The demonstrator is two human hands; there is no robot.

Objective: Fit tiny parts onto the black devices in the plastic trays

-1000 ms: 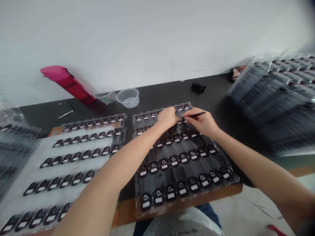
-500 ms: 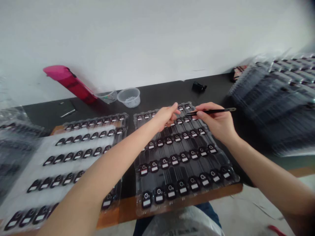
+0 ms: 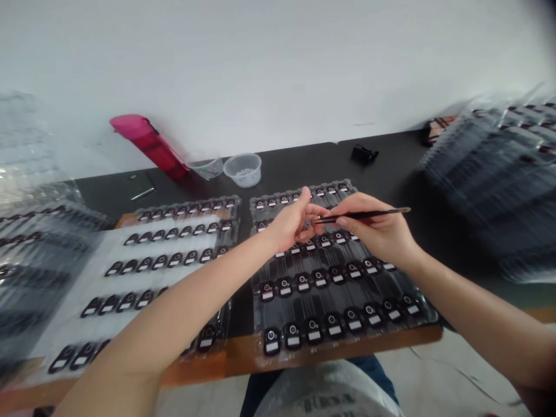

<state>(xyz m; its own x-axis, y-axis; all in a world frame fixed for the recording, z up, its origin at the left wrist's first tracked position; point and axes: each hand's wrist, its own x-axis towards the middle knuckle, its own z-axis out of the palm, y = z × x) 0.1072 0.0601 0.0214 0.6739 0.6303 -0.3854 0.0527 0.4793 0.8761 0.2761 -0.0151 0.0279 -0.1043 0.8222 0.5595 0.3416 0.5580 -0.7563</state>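
- Tweezers (image 3: 365, 215), black, held pinched in right hand (image 3: 376, 229); tips brought against left hand (image 3: 291, 225).
- Left hand curled narrow; any held item unclear.
- Clear tray (image 3: 428, 315) of black labelled devices (image 3: 313, 330) lies beneath both hands.

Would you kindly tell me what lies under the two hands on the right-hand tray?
Under the left hand and right hand, the clear blister tray holds rows of small black devices with white labels; those beneath the palms are hidden.
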